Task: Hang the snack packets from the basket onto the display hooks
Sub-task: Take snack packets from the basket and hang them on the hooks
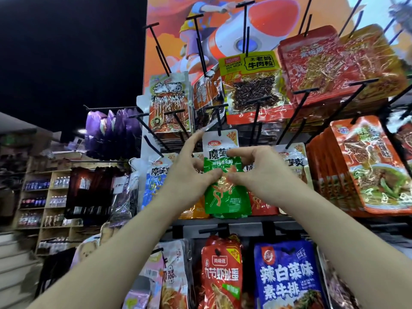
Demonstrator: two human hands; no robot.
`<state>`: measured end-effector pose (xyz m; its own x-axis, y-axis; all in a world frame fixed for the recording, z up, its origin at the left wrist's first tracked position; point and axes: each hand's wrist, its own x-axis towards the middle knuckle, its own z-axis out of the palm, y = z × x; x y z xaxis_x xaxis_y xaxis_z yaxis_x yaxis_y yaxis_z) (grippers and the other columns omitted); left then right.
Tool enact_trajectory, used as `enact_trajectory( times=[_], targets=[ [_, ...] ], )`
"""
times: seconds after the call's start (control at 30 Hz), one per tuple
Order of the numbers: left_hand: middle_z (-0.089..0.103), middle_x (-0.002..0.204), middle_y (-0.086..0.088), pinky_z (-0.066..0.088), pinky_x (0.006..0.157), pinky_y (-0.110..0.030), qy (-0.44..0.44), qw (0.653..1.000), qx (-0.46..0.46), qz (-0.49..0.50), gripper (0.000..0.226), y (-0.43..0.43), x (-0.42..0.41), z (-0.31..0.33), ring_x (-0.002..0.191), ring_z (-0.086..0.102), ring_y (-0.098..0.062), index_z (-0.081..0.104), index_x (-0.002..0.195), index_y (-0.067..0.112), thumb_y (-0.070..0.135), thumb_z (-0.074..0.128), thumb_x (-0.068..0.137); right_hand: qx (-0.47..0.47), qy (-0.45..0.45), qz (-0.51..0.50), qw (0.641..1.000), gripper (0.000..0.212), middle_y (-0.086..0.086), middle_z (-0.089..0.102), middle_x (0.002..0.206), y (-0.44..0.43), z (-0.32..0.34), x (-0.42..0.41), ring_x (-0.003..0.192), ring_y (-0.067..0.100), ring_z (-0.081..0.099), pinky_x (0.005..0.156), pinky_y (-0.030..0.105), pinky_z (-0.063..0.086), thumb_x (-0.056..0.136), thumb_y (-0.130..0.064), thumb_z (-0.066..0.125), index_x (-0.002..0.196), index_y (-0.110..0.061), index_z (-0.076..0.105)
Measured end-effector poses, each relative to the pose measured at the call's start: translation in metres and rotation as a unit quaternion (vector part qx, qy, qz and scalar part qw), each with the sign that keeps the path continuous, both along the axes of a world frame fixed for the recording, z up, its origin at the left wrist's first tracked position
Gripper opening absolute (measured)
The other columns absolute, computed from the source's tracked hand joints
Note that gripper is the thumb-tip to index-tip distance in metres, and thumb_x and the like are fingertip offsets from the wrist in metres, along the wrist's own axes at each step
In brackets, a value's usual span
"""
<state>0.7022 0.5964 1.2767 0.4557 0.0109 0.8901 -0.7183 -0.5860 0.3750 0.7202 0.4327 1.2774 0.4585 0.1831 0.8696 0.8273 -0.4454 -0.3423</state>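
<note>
Green packet (225, 195) on a crowded rack (245, 221): the risk sits at the hook.

Your rack is packed tight, so the neighbours (263, 206) just behind could be dragged forward if you tug. The packet hangs in the middle row between your hands. Your left hand (189, 172) pinches its left edge, thumb in front and forefinger raised. Your right hand (263, 175) pinches the right edge with curled fingers and thumb. Its white top meets the black hook (219, 121), but I cannot tell whether the hole is threaded. Let go too soon and it likely drops; pull down hard and the hole may tear.
</note>
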Motion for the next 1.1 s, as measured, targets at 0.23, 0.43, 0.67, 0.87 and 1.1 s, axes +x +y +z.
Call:
enact_trajectory(
  times=[0.23,0.43,0.67,0.87,1.1],
  targets=[
    [0.042,0.067,-0.01,0.036,0.056,-0.031,-0.017,1.0,-0.002,0.024,0.091,0.001,0.006,0.004,0.058,0.04,-0.017,0.019,0.151,0.042,0.013,0.073,0.083,-0.031,0.015,0.024,0.999,0.047,-0.005,0.048,0.075,-0.004,0.009,0.004,0.064,0.015,0.054,0.059,0.03,0.048,0.082,-0.022,0.076,0.125,-0.03,0.059],
    [0.056,0.128,-0.027,0.033,0.041,-0.014,0.078,0.995,0.033,0.052,0.08,-0.007,0.006,0.021,0.037,0.042,0.0,0.024,0.153,0.029,0.012,0.067,0.087,-0.033,-0.004,0.0,0.999,0.056,-0.01,0.047,0.097,0.002,0.018,0.017,0.056,0.002,0.045,0.051,0.019,0.039,0.091,-0.019,0.061,0.143,-0.03,0.044],
    [0.059,0.124,-0.024,0.048,0.085,-0.036,0.103,0.967,0.129,0.193,0.093,-0.007,0.037,0.017,0.105,0.061,-0.034,0.004,0.155,0.024,0.032,0.067,0.087,-0.202,0.045,-0.136,0.969,0.07,0.01,0.046,0.145,0.006,0.021,0.029,0.099,0.024,0.058,0.073,0.029,0.044,0.091,-0.023,0.058,0.152,-0.025,0.024],
    [0.06,0.124,-0.015,0.045,0.087,-0.036,0.042,0.932,0.171,0.318,0.097,-0.016,0.038,0.005,0.11,0.057,-0.03,-0.001,0.155,0.022,0.045,0.065,0.087,-0.226,0.068,-0.148,0.96,0.082,0.014,0.052,0.133,0.001,0.016,0.037,0.095,0.029,0.061,0.07,0.033,0.046,0.09,-0.024,0.06,0.153,-0.035,0.009],
    [0.064,0.11,-0.012,0.044,0.077,-0.036,0.067,0.95,0.136,0.272,0.092,-0.012,0.035,-0.001,0.102,0.059,-0.029,0.018,0.152,0.017,0.053,0.067,0.083,-0.159,0.101,-0.07,0.98,0.084,0.011,0.056,0.13,-0.005,0.011,0.03,0.063,0.018,0.059,0.062,0.037,0.055,0.095,-0.027,0.059,0.154,-0.035,-0.001]
  ],
)
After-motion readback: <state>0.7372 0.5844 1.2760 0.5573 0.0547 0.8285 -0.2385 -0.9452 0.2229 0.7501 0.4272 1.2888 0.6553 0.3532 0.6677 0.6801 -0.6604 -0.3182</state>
